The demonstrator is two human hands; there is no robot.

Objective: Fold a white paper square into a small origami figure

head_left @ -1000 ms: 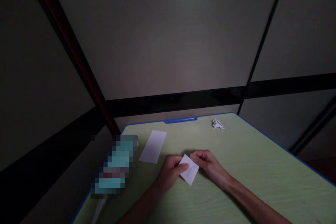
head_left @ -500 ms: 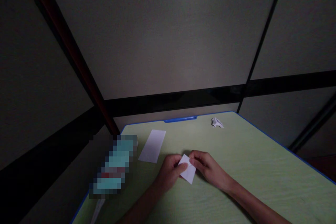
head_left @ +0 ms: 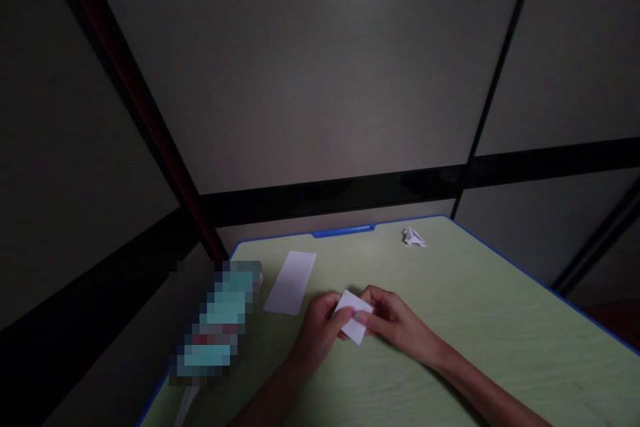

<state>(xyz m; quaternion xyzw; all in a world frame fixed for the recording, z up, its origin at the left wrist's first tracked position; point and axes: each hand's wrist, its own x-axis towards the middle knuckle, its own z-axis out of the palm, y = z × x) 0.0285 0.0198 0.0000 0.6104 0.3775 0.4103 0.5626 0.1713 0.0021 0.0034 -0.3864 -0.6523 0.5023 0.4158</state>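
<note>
A small folded piece of white paper [head_left: 355, 332] is held between both hands above the near middle of the table. My left hand [head_left: 323, 323] grips its left side, the thumb lying across the face. From the right, my right hand [head_left: 393, 313] pinches it, with the thumb also pressed on the face. The two thumb tips nearly meet at the paper's middle. The fingers behind the paper are mostly hidden.
A flat white paper strip [head_left: 291, 283] lies left of my hands. A folded paper figure [head_left: 413, 237] sits at the far right of the light green table [head_left: 480, 293]. A blurred-out turquoise item [head_left: 220, 317] is at the left edge. Panelled walls [head_left: 330, 80] stand behind.
My right thumb has moved left from the paper's upper right edge onto its face. The folded paper has shifted slightly left in my hands.
</note>
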